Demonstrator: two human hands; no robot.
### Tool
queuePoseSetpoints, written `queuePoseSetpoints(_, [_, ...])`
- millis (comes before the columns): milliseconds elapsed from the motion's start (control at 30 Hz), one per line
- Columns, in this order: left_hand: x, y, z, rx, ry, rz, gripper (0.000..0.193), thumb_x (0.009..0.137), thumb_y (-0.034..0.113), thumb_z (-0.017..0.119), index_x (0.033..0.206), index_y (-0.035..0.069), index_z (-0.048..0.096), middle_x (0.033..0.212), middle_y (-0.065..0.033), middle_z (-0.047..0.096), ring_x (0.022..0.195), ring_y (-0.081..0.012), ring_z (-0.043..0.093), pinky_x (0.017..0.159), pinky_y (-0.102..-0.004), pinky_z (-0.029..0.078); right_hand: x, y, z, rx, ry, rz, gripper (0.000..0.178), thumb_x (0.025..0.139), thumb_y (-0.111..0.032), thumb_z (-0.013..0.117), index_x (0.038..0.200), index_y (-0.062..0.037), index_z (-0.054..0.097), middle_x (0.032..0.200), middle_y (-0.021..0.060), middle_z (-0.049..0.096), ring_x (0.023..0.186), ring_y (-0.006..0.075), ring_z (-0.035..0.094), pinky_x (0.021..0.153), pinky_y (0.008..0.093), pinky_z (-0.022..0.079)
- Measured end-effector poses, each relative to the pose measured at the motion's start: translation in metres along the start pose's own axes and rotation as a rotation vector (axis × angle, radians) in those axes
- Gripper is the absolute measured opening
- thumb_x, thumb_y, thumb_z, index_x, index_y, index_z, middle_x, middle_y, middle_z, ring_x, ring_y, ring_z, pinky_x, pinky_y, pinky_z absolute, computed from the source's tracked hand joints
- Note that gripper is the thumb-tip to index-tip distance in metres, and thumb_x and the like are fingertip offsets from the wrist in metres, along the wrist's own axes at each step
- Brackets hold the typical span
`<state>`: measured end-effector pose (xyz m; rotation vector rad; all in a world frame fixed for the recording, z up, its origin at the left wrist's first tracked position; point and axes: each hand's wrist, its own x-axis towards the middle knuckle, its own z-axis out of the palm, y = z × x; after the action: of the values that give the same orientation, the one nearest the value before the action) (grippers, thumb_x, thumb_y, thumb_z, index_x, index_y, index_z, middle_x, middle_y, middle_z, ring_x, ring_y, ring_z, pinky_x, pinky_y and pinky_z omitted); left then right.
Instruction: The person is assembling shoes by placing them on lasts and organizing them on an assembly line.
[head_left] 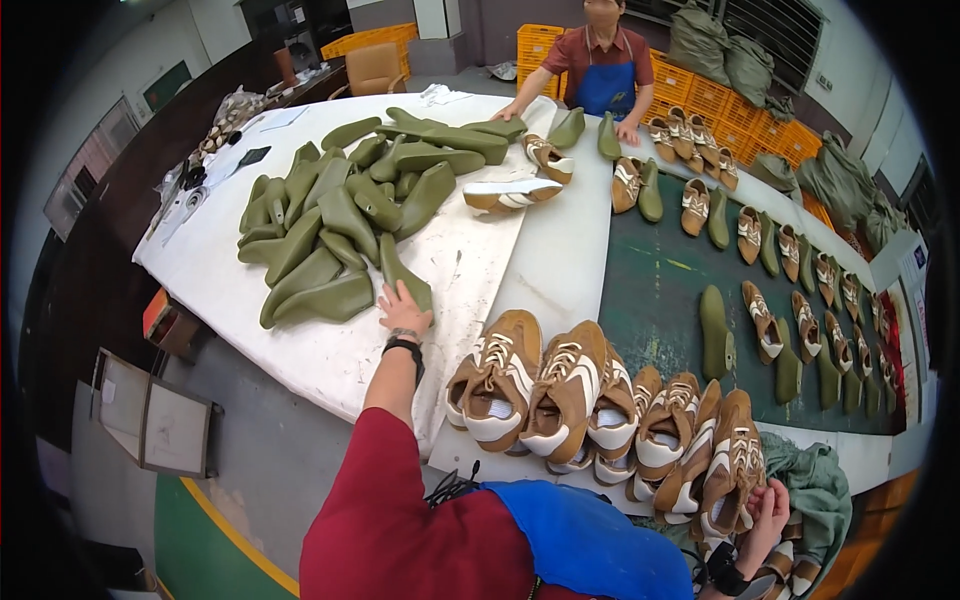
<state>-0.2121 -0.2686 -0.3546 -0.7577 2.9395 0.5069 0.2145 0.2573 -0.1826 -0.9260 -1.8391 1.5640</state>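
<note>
My left hand (403,310) is stretched out over the white-covered table, fingers spread on the near end of a green shoe last (405,272). That last lies at the edge of a heap of similar green shoe lasts (345,215). At the table's front right, my right hand (768,508) has its fingers curled at the side of a brown-and-white sneaker (735,455), which leans at the end of a row. More brown-and-white sneakers (560,390) stand side by side to its left.
Across the table a person in a blue apron (605,85) touches a last with one hand. Sneakers and lasts alternate in rows on the dark green mat (650,290). Orange crates (690,90) and sacks stand behind. A green cloth (810,485) hangs at right.
</note>
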Motion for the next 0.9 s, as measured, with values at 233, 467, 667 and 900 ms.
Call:
queuePoseSetpoints(233, [-0.011,0.027,-0.017,0.142,-0.066,-0.147,0.107,0.061,0.046,0.075,0.143,0.027,0.009,0.147,-0.0150,-0.004,0.128,-0.0356,0.024,0.089,-0.0490,0.043,0.004,-0.012,0.007,-0.064,-0.072,-0.021,0.021,0.093,-0.017,0.050,0.107,-0.0008,0.053,0.084,0.0028,0.056,0.071,0.0072,0.053,0.065,0.0178,0.044])
queuePoseSetpoints(467, [-0.001,-0.044,-0.022,-0.448,-0.072,0.086,0.104,0.059,0.046,0.074,0.141,0.017,0.016,0.125,-0.0298,0.039,0.111,-0.0396,0.047,0.092,-0.0403,0.042,-0.001,0.014,-0.004,-0.038,0.036,0.009,0.021,0.093,-0.017,0.050,0.106,-0.0013,0.054,0.080,0.0014,0.055,0.068,0.0053,0.051,0.060,0.0165,0.042])
queuePoseSetpoints(667, [-0.065,-0.018,-0.100,-1.390,-0.879,-0.082,0.063,0.080,0.041,0.058,0.129,0.006,0.039,0.121,-0.0116,0.052,0.104,-0.0232,0.056,0.084,-0.0411,0.048,0.015,0.021,-0.022,-0.030,0.083,0.010,0.020,0.093,-0.016,0.050,0.105,-0.0011,0.054,0.079,0.0026,0.056,0.066,0.0059,0.052,0.060,0.0170,0.044])
queuePoseSetpoints(900, [-0.037,0.108,-0.068,-1.403,-1.269,0.036,0.049,0.086,0.041,0.051,0.120,0.006,0.052,0.114,-0.0090,0.058,0.102,-0.0201,0.057,0.092,-0.0359,0.043,0.012,0.023,-0.021,-0.044,0.094,-0.009,0.021,0.092,-0.018,0.051,0.107,-0.0033,0.053,0.078,0.0009,0.056,0.066,0.0056,0.052,0.060,0.0171,0.043])
